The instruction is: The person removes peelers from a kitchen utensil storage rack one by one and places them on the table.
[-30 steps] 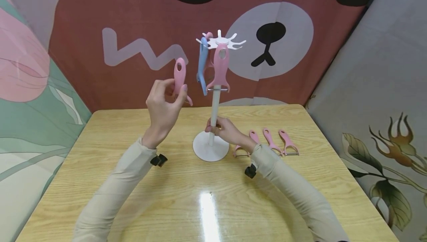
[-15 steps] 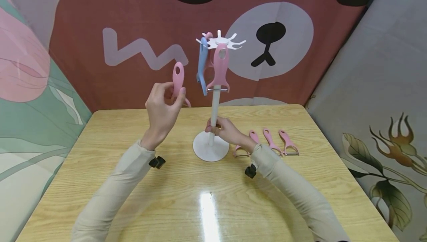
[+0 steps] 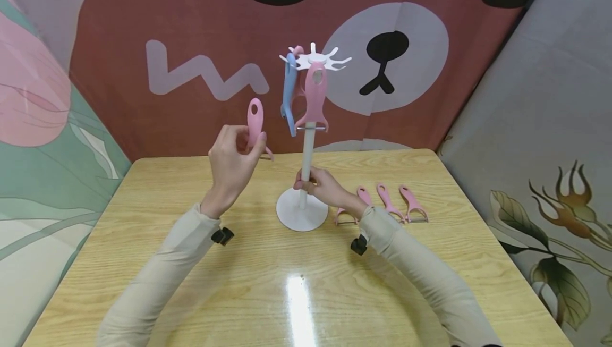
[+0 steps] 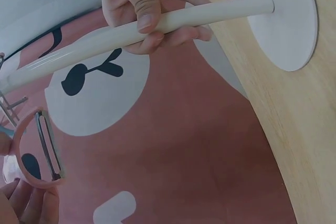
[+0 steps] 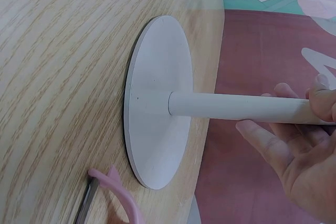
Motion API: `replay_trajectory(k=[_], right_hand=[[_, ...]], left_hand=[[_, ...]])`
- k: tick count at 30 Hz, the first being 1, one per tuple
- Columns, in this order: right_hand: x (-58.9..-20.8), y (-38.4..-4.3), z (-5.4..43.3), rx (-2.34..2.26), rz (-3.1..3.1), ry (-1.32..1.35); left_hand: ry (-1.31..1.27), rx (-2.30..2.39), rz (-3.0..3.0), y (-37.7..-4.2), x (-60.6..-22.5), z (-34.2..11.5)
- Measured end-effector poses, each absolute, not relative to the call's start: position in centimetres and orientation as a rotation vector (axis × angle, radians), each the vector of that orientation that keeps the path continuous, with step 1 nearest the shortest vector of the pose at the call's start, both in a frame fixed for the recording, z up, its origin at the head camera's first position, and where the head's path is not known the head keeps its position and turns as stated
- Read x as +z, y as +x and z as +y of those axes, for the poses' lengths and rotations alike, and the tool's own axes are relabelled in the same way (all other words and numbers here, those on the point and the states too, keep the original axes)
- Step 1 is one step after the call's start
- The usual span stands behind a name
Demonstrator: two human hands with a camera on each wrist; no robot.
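My left hand (image 3: 231, 163) pinches a pink peeler (image 3: 255, 116) upright, with its handle hole at the top, left of a white stand (image 3: 308, 158). In the left wrist view the metal blade (image 4: 47, 145) of this peeler points toward the stand's base. My right hand (image 3: 330, 187) grips the lower part of the pole, thumb and fingers around it. From the stand's hooked top hang a pink peeler (image 3: 315, 94) in front and a blue peeler (image 3: 289, 86) at its left. Another pink peeler (image 3: 298, 50) hangs behind them, mostly hidden.
Several pink peelers (image 3: 413, 203) lie on the wooden table (image 3: 229, 283) to the right of the stand's round base (image 5: 157, 145), one partly covered by the right wrist. A patterned red cloth (image 3: 191, 118) hangs behind the table.
Left of the stand, my left hand has sunk a little with the peeler in it. My right hand stays on the pole, and the hanging peelers keep their places.
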State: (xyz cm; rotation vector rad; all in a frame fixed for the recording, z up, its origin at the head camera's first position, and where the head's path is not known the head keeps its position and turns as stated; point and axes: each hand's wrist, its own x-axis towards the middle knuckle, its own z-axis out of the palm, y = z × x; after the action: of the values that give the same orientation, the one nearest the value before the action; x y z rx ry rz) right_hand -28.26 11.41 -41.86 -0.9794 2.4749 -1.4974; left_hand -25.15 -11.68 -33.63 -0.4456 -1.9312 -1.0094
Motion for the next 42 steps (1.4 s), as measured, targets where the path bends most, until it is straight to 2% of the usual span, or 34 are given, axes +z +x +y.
replay_trajectory(k=[42], right_hand=[[-42.1,-28.4,11.4,-1.492,2.48,-0.986]], left_hand=[[-0.349,-0.919,-2.302,-24.4,-36.1,-13.9]])
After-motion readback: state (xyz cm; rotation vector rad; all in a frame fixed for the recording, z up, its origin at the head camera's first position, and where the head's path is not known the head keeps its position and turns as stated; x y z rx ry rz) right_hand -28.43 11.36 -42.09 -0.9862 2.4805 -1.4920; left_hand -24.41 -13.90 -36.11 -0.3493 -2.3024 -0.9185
